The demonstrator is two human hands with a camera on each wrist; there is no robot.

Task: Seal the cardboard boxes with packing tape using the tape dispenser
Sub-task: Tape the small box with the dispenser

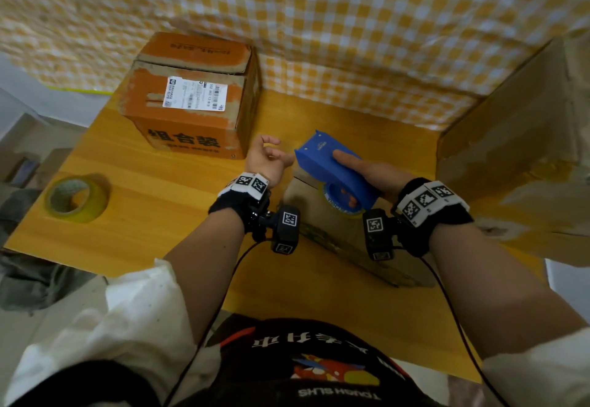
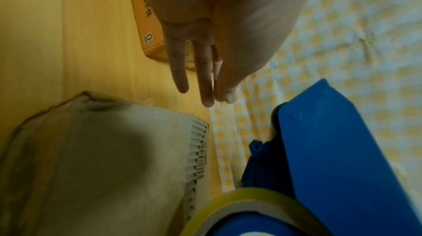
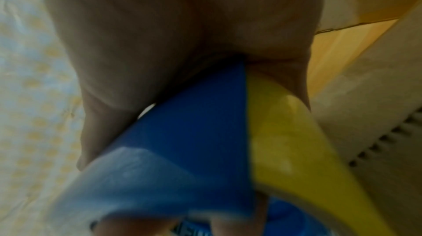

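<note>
Right hand (image 1: 367, 167) grips dispenser (image 1: 332, 167), frame centre; left hand (image 1: 268, 157) loose, empty. Box (image 1: 191, 100) upper left looks unsealed; no fresh tape visible.

Left hand (image 2: 219, 28) empty, fingers (image 2: 180, 72) straight and hanging loose over the wooden table (image 2: 91, 41), orange box (image 2: 148, 23) behind them, flattened cardboard (image 2: 95, 158) lower left, blue tape dispenser (image 2: 331, 149) with yellowish tape roll (image 2: 239, 196) lower right, checked cloth (image 2: 365, 32) beyond.
</note>
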